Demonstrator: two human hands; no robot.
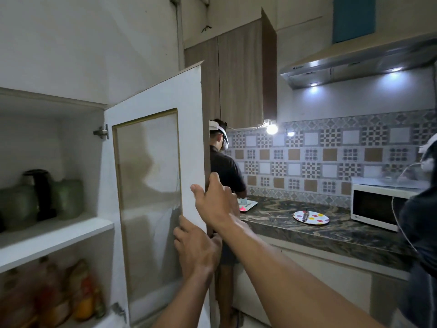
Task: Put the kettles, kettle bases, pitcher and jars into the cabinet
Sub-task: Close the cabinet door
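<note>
The white cabinet (56, 229) stands open at the left. On its upper shelf a dark kettle (41, 192) stands between two greenish jars (68, 198), with another jar (17, 207) further left. The cabinet door (156, 162), white with a frosted panel, swings out toward me. My right hand (216, 201) grips the door's free edge, fingers wrapped behind it and thumb on the front. My left hand (197, 247) holds the same edge just below.
Several bottles (80, 294) fill the lower shelf. A person in a dark shirt (224, 171) stands behind the door at the counter (307, 230). A spotted plate (311, 217) and a white microwave (376, 204) sit on it. Another person (423, 221) is at the right edge.
</note>
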